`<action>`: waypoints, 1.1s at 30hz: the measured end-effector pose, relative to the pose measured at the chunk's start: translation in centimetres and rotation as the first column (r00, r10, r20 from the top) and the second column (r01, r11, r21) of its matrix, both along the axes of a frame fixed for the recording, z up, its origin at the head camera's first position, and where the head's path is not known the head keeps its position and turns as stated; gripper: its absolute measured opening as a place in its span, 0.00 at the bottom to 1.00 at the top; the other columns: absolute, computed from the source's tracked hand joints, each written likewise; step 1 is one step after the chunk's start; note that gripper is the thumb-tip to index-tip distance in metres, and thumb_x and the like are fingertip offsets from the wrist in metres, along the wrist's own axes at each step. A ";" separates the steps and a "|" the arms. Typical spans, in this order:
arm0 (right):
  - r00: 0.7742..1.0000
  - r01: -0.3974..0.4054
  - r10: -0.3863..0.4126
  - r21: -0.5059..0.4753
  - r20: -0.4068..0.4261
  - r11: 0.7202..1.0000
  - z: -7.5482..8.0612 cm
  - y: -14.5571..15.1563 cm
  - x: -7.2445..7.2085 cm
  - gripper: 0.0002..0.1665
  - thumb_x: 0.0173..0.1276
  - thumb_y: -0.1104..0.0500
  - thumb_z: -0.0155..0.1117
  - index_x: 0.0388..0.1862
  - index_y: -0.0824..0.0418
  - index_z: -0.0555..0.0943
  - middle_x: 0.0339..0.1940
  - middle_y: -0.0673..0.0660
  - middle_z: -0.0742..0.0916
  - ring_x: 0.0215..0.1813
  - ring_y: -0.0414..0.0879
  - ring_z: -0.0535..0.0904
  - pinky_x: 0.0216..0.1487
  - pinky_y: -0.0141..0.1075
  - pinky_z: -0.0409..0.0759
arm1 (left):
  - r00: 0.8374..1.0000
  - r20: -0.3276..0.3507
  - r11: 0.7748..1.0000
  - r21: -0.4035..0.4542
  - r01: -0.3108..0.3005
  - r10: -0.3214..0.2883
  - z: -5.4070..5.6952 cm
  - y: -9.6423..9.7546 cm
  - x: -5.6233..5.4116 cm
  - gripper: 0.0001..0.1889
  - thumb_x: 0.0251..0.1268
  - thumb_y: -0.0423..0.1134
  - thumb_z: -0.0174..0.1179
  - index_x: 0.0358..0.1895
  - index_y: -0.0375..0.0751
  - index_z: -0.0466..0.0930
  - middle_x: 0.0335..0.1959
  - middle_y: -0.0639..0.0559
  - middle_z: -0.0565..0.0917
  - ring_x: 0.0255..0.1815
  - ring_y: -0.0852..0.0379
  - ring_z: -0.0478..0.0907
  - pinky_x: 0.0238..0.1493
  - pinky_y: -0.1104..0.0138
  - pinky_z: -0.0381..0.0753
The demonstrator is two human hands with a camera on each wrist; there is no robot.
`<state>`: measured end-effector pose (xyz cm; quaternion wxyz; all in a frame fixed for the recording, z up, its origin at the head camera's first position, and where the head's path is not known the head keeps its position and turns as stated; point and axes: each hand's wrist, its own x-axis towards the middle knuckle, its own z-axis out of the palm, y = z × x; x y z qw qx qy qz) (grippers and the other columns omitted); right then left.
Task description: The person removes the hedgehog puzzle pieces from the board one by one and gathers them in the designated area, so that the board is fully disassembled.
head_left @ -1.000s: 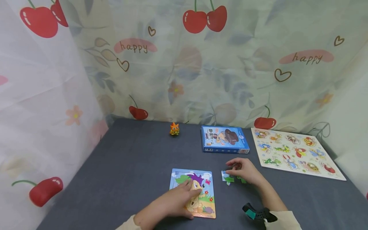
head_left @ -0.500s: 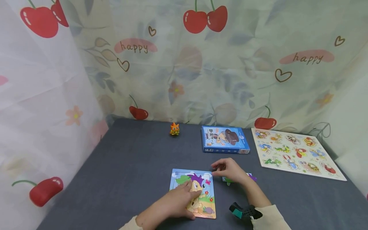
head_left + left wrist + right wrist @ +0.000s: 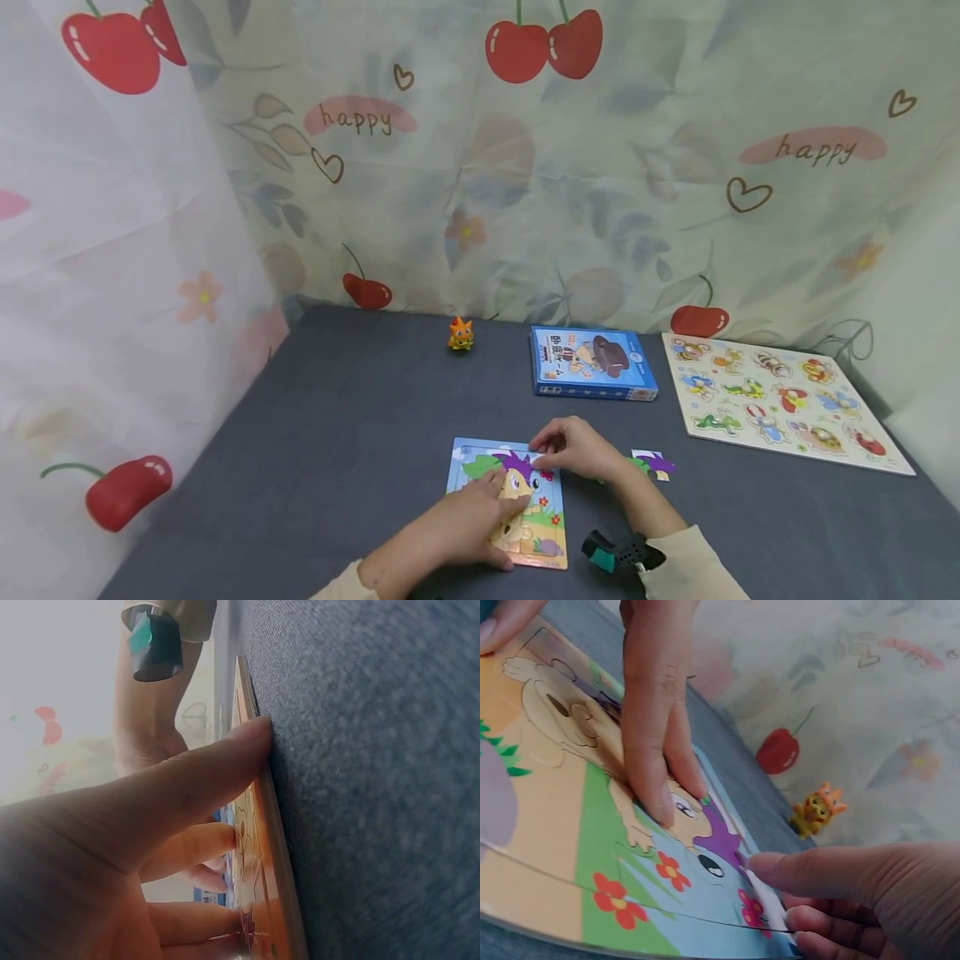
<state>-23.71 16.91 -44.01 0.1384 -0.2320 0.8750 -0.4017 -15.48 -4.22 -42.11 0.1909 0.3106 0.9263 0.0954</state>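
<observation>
A small jigsaw puzzle (image 3: 553,523) with a purple-haired cartoon animal lies flat on the dark table. My left hand (image 3: 472,521) rests across its left half, the thumb (image 3: 225,761) along the near edge and straight fingers (image 3: 651,735) pressing on the picture. At the upper right corner is my right hand (image 3: 581,450), its thumb (image 3: 780,868) beside the purple hair and its other fingers bent by the rim. I cannot tell whether they pinch a piece. Loose puzzle pieces (image 3: 660,465) in green and purple lie right of the board, partly behind the right forearm.
Behind the puzzle lies a blue game box (image 3: 592,363). An insect picture board (image 3: 787,400) is at the far right. Toward the back stands an orange toy figure (image 3: 461,334). A printed curtain (image 3: 480,183) hangs along the table's far edge.
My right hand has moved left from the loose pieces to the puzzle's upper right corner, uncovering the green and purple pieces. The left hand stays on the puzzle.
</observation>
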 end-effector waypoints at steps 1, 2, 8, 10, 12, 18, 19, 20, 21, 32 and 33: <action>1.000 -0.001 0.001 0.002 -0.001 1.000 -0.1 0.0 0.0 0.12 0.57 0.59 0.70 0.39 0.62 0.85 0.31 0.52 0.83 0.30 0.40 0.73 0.30 0.27 0.75 | 1.000 0.001 1.000 0.000 0.000 0.000 0.0 0.0 0.0 0.38 0.46 0.62 0.66 0.66 0.63 0.66 0.72 0.42 0.60 0.72 0.47 0.58 0.64 0.54 0.68; 1.000 -0.001 0.001 0.008 -0.006 1.000 -0.1 -0.1 0.0 0.12 0.57 0.59 0.70 0.39 0.62 0.85 0.31 0.52 0.83 0.29 0.40 0.73 0.30 0.27 0.75 | 1.000 -0.001 1.000 0.001 0.003 -0.003 0.0 0.0 0.0 0.38 0.46 0.62 0.66 0.66 0.62 0.66 0.71 0.42 0.61 0.72 0.47 0.58 0.64 0.54 0.68; 1.000 -0.015 0.015 0.004 -0.006 1.000 -0.2 -0.2 0.0 0.10 0.57 0.59 0.69 0.38 0.61 0.86 0.31 0.52 0.81 0.29 0.39 0.72 0.29 0.27 0.73 | 1.000 -0.019 1.000 0.001 0.010 -0.010 0.1 0.0 0.1 0.38 0.47 0.62 0.66 0.66 0.62 0.67 0.71 0.42 0.61 0.72 0.47 0.58 0.65 0.55 0.68; 1.000 -0.022 0.022 -0.003 0.000 1.000 -0.3 -0.3 0.1 0.10 0.57 0.60 0.69 0.38 0.62 0.86 0.31 0.52 0.81 0.30 0.39 0.72 0.29 0.27 0.73 | 1.000 -0.019 1.000 0.001 0.014 -0.014 0.1 0.0 0.1 0.38 0.47 0.62 0.66 0.66 0.62 0.66 0.71 0.42 0.61 0.72 0.48 0.58 0.65 0.55 0.68; 0.999 -0.034 0.033 -0.010 -0.003 0.999 -0.5 -0.4 0.1 0.11 0.57 0.59 0.69 0.39 0.61 0.86 0.32 0.52 0.81 0.30 0.39 0.72 0.29 0.26 0.73 | 1.000 -0.019 1.000 0.001 0.018 -0.018 0.0 -0.1 0.1 0.38 0.47 0.62 0.66 0.66 0.61 0.66 0.71 0.42 0.61 0.72 0.48 0.58 0.65 0.55 0.68; 0.999 -0.042 0.042 -0.022 -0.021 0.999 -1.0 -0.7 0.2 0.12 0.57 0.60 0.69 0.40 0.61 0.86 0.32 0.52 0.80 0.28 0.38 0.71 0.28 0.27 0.71 | 0.999 -0.028 1.000 0.005 0.025 -0.025 0.0 -0.2 0.2 0.38 0.47 0.61 0.66 0.65 0.61 0.67 0.70 0.41 0.62 0.72 0.48 0.58 0.64 0.55 0.69; 0.999 -0.038 0.037 -0.022 -0.023 0.999 -1.0 -0.8 0.3 0.11 0.57 0.60 0.69 0.40 0.61 0.86 0.32 0.52 0.80 0.28 0.38 0.71 0.28 0.27 0.71 | 0.999 -0.030 1.000 0.009 0.023 -0.023 0.0 -0.2 0.2 0.38 0.47 0.61 0.66 0.65 0.61 0.67 0.70 0.41 0.62 0.72 0.47 0.58 0.64 0.55 0.69; 0.999 -0.032 0.032 -0.021 -0.026 0.999 -1.0 -0.8 0.3 0.11 0.57 0.60 0.69 0.40 0.61 0.86 0.32 0.53 0.80 0.28 0.38 0.71 0.28 0.27 0.71 | 0.999 -0.032 1.000 0.012 0.022 -0.022 0.0 -0.2 0.2 0.38 0.47 0.61 0.66 0.65 0.60 0.68 0.70 0.41 0.62 0.72 0.47 0.58 0.63 0.55 0.69; 0.999 -0.026 0.026 -0.019 -0.027 0.999 -1.0 -0.9 0.3 0.11 0.57 0.60 0.69 0.39 0.61 0.86 0.33 0.53 0.80 0.28 0.38 0.71 0.28 0.27 0.70 | 0.999 -0.031 1.000 0.015 0.020 -0.020 -0.1 -0.2 0.2 0.38 0.47 0.61 0.67 0.65 0.60 0.68 0.70 0.41 0.62 0.72 0.47 0.59 0.63 0.54 0.69; 0.997 0.073 -0.073 0.002 -0.004 0.997 -0.4 -1.1 0.6 0.08 0.59 0.63 0.66 0.38 0.59 0.85 0.36 0.53 0.81 0.34 0.43 0.70 0.34 0.29 0.70 | 1.000 -0.019 1.000 0.018 0.018 -0.018 0.1 -0.1 0.2 0.38 0.47 0.61 0.67 0.65 0.60 0.68 0.71 0.41 0.62 0.72 0.47 0.59 0.64 0.55 0.69; 0.998 0.068 -0.068 -0.002 0.003 0.998 -0.4 -1.1 0.6 0.08 0.59 0.64 0.66 0.38 0.60 0.85 0.35 0.54 0.82 0.34 0.43 0.70 0.34 0.29 0.70 | 1.000 -0.020 1.000 0.018 0.019 -0.019 0.1 -0.1 0.2 0.38 0.47 0.61 0.67 0.65 0.60 0.68 0.70 0.41 0.62 0.72 0.47 0.59 0.64 0.54 0.69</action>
